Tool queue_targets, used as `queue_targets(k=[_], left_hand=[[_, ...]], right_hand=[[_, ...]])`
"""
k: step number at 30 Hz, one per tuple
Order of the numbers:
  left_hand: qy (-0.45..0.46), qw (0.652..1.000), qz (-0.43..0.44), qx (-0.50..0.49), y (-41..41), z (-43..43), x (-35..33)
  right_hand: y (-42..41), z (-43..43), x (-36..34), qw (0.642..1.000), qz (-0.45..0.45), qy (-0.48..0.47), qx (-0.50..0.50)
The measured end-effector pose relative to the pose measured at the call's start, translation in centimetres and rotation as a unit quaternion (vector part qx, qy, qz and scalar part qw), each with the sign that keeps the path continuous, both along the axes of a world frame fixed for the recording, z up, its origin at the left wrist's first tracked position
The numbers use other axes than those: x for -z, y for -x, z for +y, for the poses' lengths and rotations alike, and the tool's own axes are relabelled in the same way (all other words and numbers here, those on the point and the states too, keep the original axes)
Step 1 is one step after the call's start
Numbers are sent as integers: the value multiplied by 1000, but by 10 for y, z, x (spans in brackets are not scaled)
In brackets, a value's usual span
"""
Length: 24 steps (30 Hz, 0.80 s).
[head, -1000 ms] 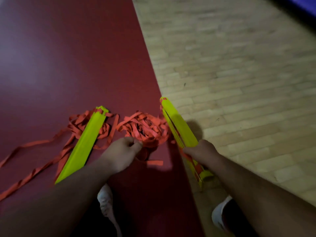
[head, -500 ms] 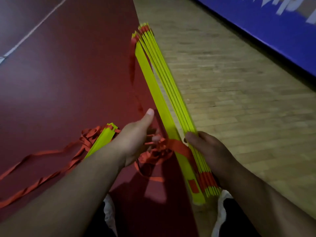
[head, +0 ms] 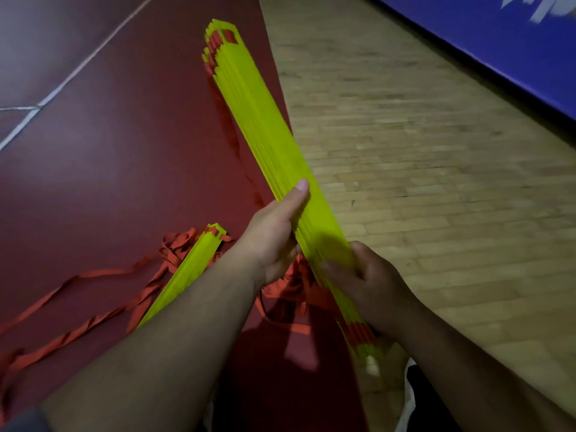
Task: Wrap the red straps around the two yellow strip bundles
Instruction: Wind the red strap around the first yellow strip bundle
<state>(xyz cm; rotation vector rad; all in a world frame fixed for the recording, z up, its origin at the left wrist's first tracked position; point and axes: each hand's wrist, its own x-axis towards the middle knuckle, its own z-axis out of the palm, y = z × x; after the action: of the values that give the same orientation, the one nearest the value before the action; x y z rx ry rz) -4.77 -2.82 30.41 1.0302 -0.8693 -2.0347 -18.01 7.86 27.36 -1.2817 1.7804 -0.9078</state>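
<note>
Left hand (head: pixel 274 241): curled round the long yellow plastic strip bundle (head: pixel 268 129), thumb along it
Right hand (head: pixel 367 282): grips the bundle's lower part
Surface: dark red mat (head: pixel 109 169) beside pale wooden floor (head: pixel 420 182)

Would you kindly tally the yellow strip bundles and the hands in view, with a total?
Yellow strip bundles: 2 (held bundle, floor bundle)
Hands: 2 (left hand, right hand, both gripping the held bundle)
Total: 4
</note>
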Motion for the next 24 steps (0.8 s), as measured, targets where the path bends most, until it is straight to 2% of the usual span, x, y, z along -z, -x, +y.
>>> queue_targets(k=[3,5,9,13,16,18,20,21,22,24], left_hand=[[-12,999,12,-43,9,1,6],[-17,998,31,-60,10,-2,9],[-12,997,48,-64,5,-9,11],[78,994,-44,-57,6,-12,18],[147,981,-123,18,3,-9,25],[141,977,-141,72,-1,-9,28],[117,979,-134,99,-6,-8,33],[127,971,-159,127,-10,-7,37],[161,948,-207,180,-15,-4,41],[255,865,-289,320,-22,5,49]], right_hand=[[7,0,9,997,77,-5,-27],[13,0,14,995,97,4,-20],[25,2,5,995,-20,-80,-50],[24,-1,-5,992,10,-80,-95],[20,-8,-5,995,20,-77,-53],[21,-14,-4,998,18,-57,-12],[24,-17,-4,998,-30,-41,24],[26,-18,-4,996,-75,-31,38],[27,-19,-4,991,-119,-26,48],[28,-21,-1,982,-178,-15,63]])
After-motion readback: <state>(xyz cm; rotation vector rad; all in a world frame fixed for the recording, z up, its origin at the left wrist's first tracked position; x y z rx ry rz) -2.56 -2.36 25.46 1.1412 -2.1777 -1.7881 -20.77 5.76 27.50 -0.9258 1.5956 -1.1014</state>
